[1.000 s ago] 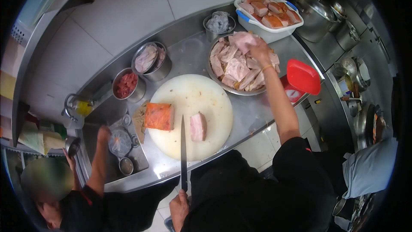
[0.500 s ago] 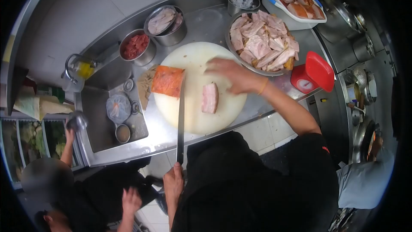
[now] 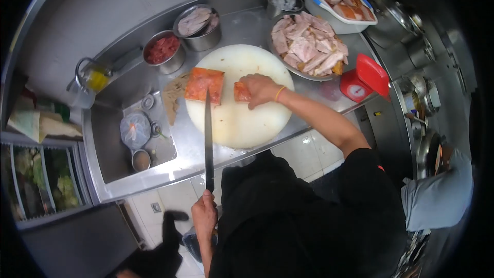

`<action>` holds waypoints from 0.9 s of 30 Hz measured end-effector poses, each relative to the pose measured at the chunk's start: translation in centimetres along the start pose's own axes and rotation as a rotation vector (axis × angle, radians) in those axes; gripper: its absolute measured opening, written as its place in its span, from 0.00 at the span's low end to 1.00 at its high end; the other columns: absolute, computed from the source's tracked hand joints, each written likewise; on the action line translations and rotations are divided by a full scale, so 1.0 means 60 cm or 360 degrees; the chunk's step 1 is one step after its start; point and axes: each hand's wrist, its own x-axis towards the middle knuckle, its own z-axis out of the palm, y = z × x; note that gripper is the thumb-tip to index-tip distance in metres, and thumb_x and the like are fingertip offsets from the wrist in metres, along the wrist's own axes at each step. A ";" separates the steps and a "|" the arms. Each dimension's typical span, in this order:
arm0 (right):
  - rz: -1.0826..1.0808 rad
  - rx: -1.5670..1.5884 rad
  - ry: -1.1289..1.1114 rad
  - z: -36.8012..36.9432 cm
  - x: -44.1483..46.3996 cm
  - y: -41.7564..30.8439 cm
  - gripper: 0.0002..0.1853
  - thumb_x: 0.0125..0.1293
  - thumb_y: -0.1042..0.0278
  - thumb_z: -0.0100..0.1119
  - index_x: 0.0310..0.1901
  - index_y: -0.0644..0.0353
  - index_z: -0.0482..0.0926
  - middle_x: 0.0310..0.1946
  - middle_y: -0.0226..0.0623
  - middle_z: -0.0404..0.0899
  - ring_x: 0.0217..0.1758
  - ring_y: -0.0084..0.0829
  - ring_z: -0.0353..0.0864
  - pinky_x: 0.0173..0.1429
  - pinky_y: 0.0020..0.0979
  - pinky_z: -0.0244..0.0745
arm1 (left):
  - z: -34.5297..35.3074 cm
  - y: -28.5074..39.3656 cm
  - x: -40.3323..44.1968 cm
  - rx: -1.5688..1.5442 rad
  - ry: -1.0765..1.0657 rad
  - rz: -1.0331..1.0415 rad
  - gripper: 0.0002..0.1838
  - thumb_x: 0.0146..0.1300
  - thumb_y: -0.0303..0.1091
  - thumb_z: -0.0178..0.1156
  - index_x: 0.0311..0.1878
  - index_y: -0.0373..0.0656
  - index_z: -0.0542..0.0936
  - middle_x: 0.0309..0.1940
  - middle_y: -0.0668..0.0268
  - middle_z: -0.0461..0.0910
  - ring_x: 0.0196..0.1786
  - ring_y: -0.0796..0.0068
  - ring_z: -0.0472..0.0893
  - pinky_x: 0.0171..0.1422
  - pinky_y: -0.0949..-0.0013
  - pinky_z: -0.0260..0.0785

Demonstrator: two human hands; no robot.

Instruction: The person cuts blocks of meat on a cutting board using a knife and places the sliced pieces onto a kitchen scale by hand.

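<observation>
My left hand (image 3: 205, 213) is closed round the handle of a long knife (image 3: 208, 139). The blade points away from me, its tip over the near part of a large orange-skinned slab of pork (image 3: 205, 85) on a round white cutting board (image 3: 236, 128). On the same board, my right hand (image 3: 261, 89) is closed over a smaller piece of pork (image 3: 242, 92). That piece lies skin side up, partly hidden under my fingers, with a gap between it and the slab.
A large bowl of sliced meat (image 3: 303, 46), a red scale (image 3: 360, 80) and a white tub of meat chunks (image 3: 342, 7) stand right. Metal pots (image 3: 164, 56) line the back left. A sink (image 3: 110, 159) holds a bagged item (image 3: 135, 129). Another person (image 3: 440, 190) is at right.
My right hand has come down onto the small pork piece, which is now farther back and skin side up. The knife tip has shifted left over the slab. The person at left has mostly left view.
</observation>
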 end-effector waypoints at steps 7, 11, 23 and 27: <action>0.0324 0.0004 0.0236 0.018 -0.044 -0.018 0.25 0.45 0.66 0.73 0.48 0.61 0.79 0.45 0.47 0.83 0.53 0.47 0.83 0.55 0.45 0.78 | 0.000 0.016 0.014 -0.0134 -0.0074 0.0049 0.35 0.76 0.62 0.46 0.28 0.36 0.76 0.17 0.73 0.63 0.17 0.84 0.61 0.20 0.72 0.49; 0.0437 0.0268 0.0494 -0.049 -0.131 0.019 0.25 0.44 0.63 0.73 0.48 0.56 0.82 0.40 0.47 0.85 0.47 0.47 0.85 0.52 0.43 0.80 | -0.001 0.018 0.026 -0.0104 -0.0088 0.0094 0.34 0.75 0.64 0.47 0.30 0.37 0.75 0.16 0.75 0.62 0.16 0.84 0.61 0.19 0.73 0.48; 0.1877 0.0223 0.0871 -0.280 -0.426 0.382 0.37 0.36 0.53 0.76 0.50 0.68 0.82 0.47 0.47 0.87 0.51 0.42 0.87 0.54 0.36 0.82 | 0.046 0.063 0.052 0.0080 -0.0193 0.0147 0.33 0.77 0.59 0.48 0.28 0.37 0.75 0.15 0.71 0.66 0.13 0.83 0.65 0.15 0.73 0.55; 0.2066 0.0367 0.0973 -0.266 -0.445 0.442 0.37 0.36 0.52 0.74 0.51 0.64 0.83 0.53 0.48 0.84 0.55 0.42 0.85 0.58 0.37 0.81 | 0.076 0.088 0.050 0.0136 -0.0209 0.0167 0.33 0.77 0.59 0.48 0.27 0.37 0.75 0.15 0.71 0.66 0.13 0.83 0.66 0.15 0.73 0.55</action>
